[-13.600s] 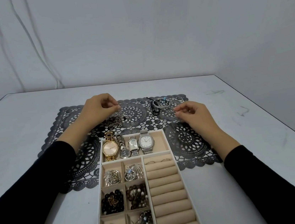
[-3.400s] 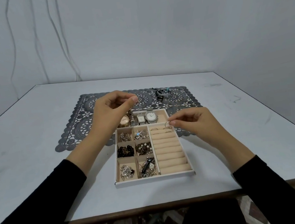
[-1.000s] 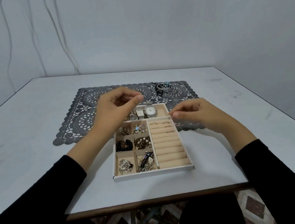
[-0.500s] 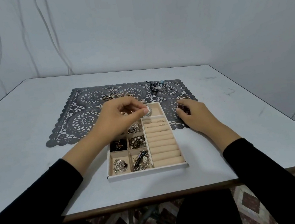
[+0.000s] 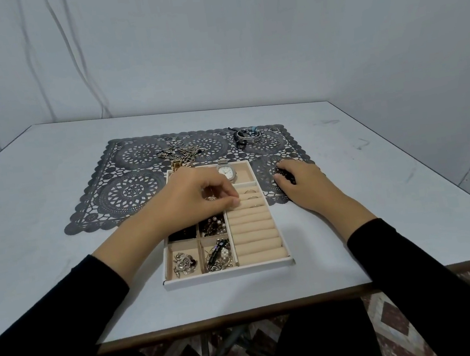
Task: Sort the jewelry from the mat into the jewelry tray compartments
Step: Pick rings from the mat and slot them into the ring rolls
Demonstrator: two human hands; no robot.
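Since half a second ago the left hand [image 5: 197, 195] has been sliding from the watch compartment down to the ring rolls, while the right hand [image 5: 302, 184] is staying on the mat.

That left hand is hovering over the beige velvet-lined jewelry tray with a white frame [image 5: 228, 276], its thumb and forefinger tips [image 5: 234, 203] closing together on one of the upper padded rolls. Whether anything is pinched between them cannot be told. The right hand is lying loosely on the dark grey lace-cut mat [image 5: 137, 189] just beside the tray's right wall, fingertips touching the mat, gripping nothing that shows.

Two thin rings [image 5: 249, 191] are sitting in the top rolls. One silver watch with a white face [image 5: 226, 172] is showing in the long far compartment, and one gold watch strap [image 5: 180, 164] is poking out behind the left hand.

Four small square compartments are showing: black beads [image 5: 182, 233], pearly beads [image 5: 214, 224], a silver brooch [image 5: 183, 263], and a black band with pearls [image 5: 219, 255].

Two piles are waiting on the mat's far side: a tangle of metal chains [image 5: 179, 152] and, well apart, a cluster of silver bangles and hoops [image 5: 247, 135]. Tray and mat are both lying on the pale grey table [image 5: 42, 231].
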